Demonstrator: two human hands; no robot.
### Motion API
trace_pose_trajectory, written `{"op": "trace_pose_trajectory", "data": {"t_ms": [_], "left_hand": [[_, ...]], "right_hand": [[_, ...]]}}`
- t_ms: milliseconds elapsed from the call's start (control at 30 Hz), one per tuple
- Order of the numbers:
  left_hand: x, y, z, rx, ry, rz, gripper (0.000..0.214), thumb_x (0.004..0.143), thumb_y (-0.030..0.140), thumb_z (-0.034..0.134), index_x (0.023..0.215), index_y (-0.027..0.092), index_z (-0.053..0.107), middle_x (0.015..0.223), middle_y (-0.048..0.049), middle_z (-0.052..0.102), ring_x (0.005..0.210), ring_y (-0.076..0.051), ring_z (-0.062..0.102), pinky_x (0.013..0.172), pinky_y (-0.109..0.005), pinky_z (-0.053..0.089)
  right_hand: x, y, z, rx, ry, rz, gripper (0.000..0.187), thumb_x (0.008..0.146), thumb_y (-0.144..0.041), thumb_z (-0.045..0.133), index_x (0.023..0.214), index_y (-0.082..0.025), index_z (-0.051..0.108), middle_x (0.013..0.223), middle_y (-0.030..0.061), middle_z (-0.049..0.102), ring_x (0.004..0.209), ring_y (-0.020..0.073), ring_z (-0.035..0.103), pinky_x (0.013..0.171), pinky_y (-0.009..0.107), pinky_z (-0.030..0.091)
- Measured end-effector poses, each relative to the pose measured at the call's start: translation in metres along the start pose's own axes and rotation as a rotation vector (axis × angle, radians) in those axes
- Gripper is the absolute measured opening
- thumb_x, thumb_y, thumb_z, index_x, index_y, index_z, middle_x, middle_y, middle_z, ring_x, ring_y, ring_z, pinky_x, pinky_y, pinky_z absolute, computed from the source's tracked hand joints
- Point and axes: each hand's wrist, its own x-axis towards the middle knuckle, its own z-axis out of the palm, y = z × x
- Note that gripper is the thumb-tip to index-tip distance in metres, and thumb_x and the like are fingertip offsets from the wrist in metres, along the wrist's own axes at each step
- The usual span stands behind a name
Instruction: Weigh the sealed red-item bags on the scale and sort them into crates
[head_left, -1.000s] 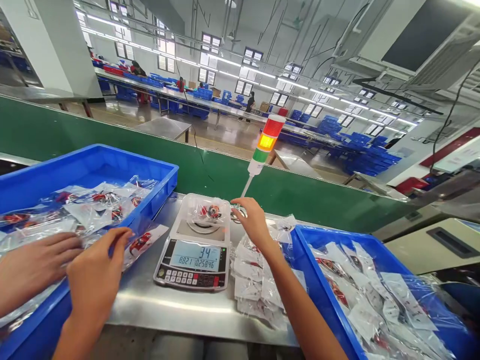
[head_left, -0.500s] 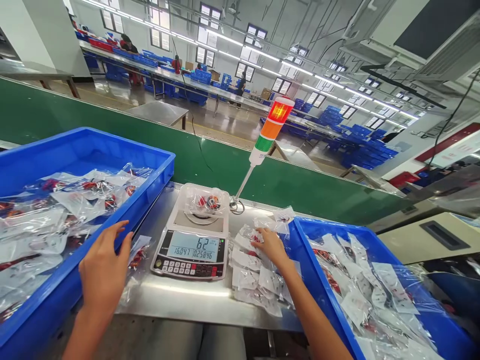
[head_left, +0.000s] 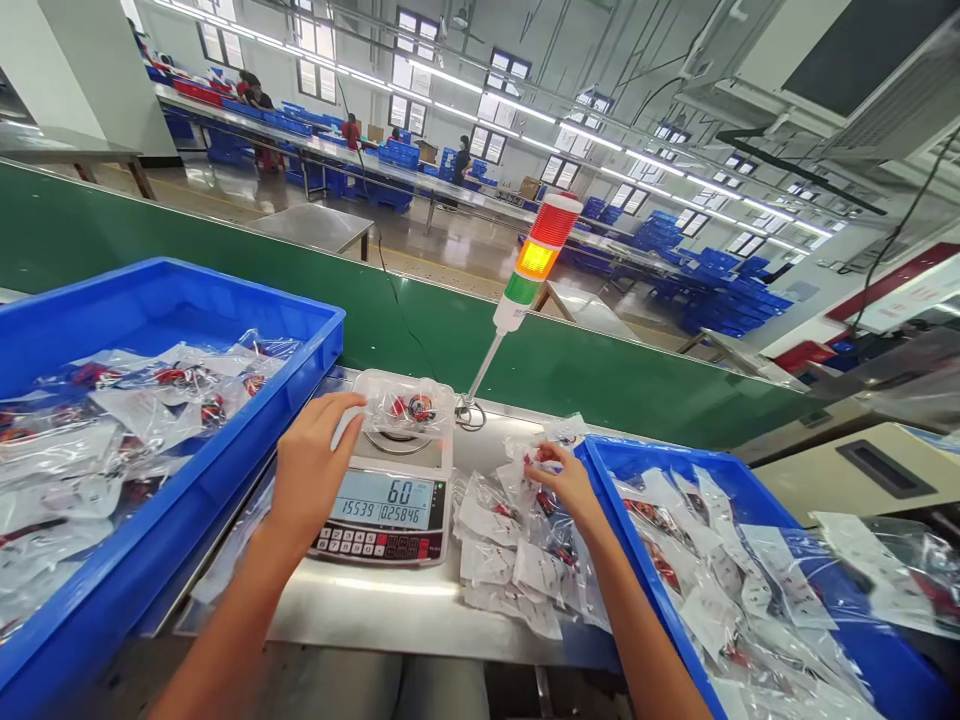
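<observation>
A digital scale [head_left: 386, 500] stands on the steel bench, its display reading 60. On its pan lies a clear plastic bag [head_left: 405, 405] with a red and black part inside. My left hand [head_left: 315, 465] reaches over the scale, fingers spread and curled, fingertips at the left edge of that bag. My right hand [head_left: 564, 478] pinches a small clear bag [head_left: 525, 470] lifted from the loose pile of bags [head_left: 510, 555] right of the scale.
A blue tray [head_left: 195, 480] full of bagged parts sits at the left, another blue tray [head_left: 645, 560] of bags at the right. A signal tower lamp [head_left: 536, 260] rises behind the scale. A green conveyor wall [head_left: 450, 340] runs behind the bench. People work at distant tables.
My left hand moved from the left tray's edge up to the bag on the scale. My right hand lifted a bag from the pile. The scale reading dropped from 62 to 60.
</observation>
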Motion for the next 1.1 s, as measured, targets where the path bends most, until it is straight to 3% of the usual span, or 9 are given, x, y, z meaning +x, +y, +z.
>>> {"op": "trace_pose_trajectory", "data": {"t_ms": [233,333,400,467,567,667,833,967,1100], "left_hand": [[0.051,0.007,0.043,0.019,-0.318,0.134,0.021,0.092,0.013,0.052,0.1,0.019,0.07,0.112,-0.0068,0.074,0.115,-0.026,0.061,0.101,-0.042,0.052],[0.065,0.001,0.063,0.052,-0.371,0.11,0.018,0.086,0.007,0.058,0.091,0.018,0.071,0.106,-0.008,0.075,0.114,-0.027,0.063,0.097,-0.042,0.054],[0.071,-0.003,0.07,0.075,-0.375,0.073,0.01,0.089,0.013,0.063,0.083,0.016,0.07,0.096,-0.0067,0.074,0.103,-0.025,0.067,0.09,-0.04,0.056],[0.075,-0.005,0.069,0.087,-0.341,0.033,0.016,0.094,0.024,0.065,0.082,0.015,0.069,0.089,-0.0039,0.072,0.091,-0.02,0.069,0.085,-0.038,0.057],[0.077,-0.005,0.044,0.09,-0.208,-0.018,0.02,0.097,0.032,0.06,0.087,0.018,0.071,0.091,-0.0039,0.075,0.089,-0.02,0.069,0.085,-0.038,0.056],[0.077,-0.01,0.002,0.126,0.006,-0.063,0.024,0.095,0.034,0.054,0.091,0.02,0.074,0.099,-0.005,0.077,0.099,-0.025,0.069,0.091,-0.04,0.053],[0.07,-0.043,-0.068,0.314,0.278,-0.185,0.038,0.086,0.045,0.052,0.092,0.016,0.075,0.101,-0.0108,0.077,0.108,-0.033,0.067,0.1,-0.051,0.051],[0.055,-0.063,-0.094,0.408,0.354,-0.258,0.046,0.084,0.044,0.05,0.113,0.014,0.072,0.117,-0.0165,0.072,0.131,-0.041,0.054,0.111,-0.061,0.041],[0.04,-0.052,-0.082,0.362,0.272,-0.211,0.039,0.089,0.04,0.049,0.116,0.02,0.07,0.124,-0.014,0.07,0.133,-0.038,0.055,0.114,-0.055,0.04]], "right_hand": [[-0.013,-0.022,-0.024,0.213,0.223,0.019,0.051,0.06,-0.052,0.081,0.096,-0.023,0.06,0.107,0.0073,0.07,0.105,0.0297,0.066,0.091,0.049,0.054],[-0.016,-0.04,-0.026,0.29,0.247,0.004,0.049,0.061,-0.05,0.084,0.094,-0.024,0.058,0.104,0.0074,0.071,0.105,0.0309,0.067,0.095,0.05,0.052],[-0.016,-0.058,-0.021,0.347,0.251,-0.024,0.046,0.064,-0.047,0.083,0.095,-0.027,0.055,0.1,0.0062,0.072,0.103,0.0304,0.069,0.094,0.048,0.052],[-0.012,-0.08,-0.01,0.407,0.246,-0.063,0.045,0.066,-0.045,0.081,0.098,-0.029,0.054,0.101,0.006,0.072,0.101,0.0298,0.069,0.091,0.045,0.053],[0.003,-0.118,0.017,0.473,0.217,-0.122,0.049,0.067,-0.044,0.081,0.104,-0.027,0.055,0.105,0.006,0.071,0.1,0.0279,0.069,0.09,0.044,0.054],[0.022,-0.152,0.054,0.514,0.141,-0.146,0.044,0.07,-0.048,0.078,0.1,-0.025,0.054,0.096,0.0018,0.07,0.093,0.0226,0.069,0.087,0.038,0.054],[0.035,-0.176,0.108,0.491,0.027,-0.091,0.043,0.071,-0.053,0.076,0.091,-0.025,0.052,0.089,0.0019,0.071,0.085,0.0217,0.069,0.083,0.037,0.054],[0.033,-0.161,0.108,0.384,0.086,-0.09,0.046,0.071,-0.052,0.078,0.098,-0.022,0.056,0.111,0.0117,0.07,0.107,0.0275,0.064,0.096,0.042,0.049],[0.036,-0.127,0.072,0.247,0.163,-0.103,0.047,0.079,-0.048,0.068,0.113,-0.019,0.054,0.128,0.0164,0.065,0.117,0.0281,0.059,0.1,0.043,0.047]]}}
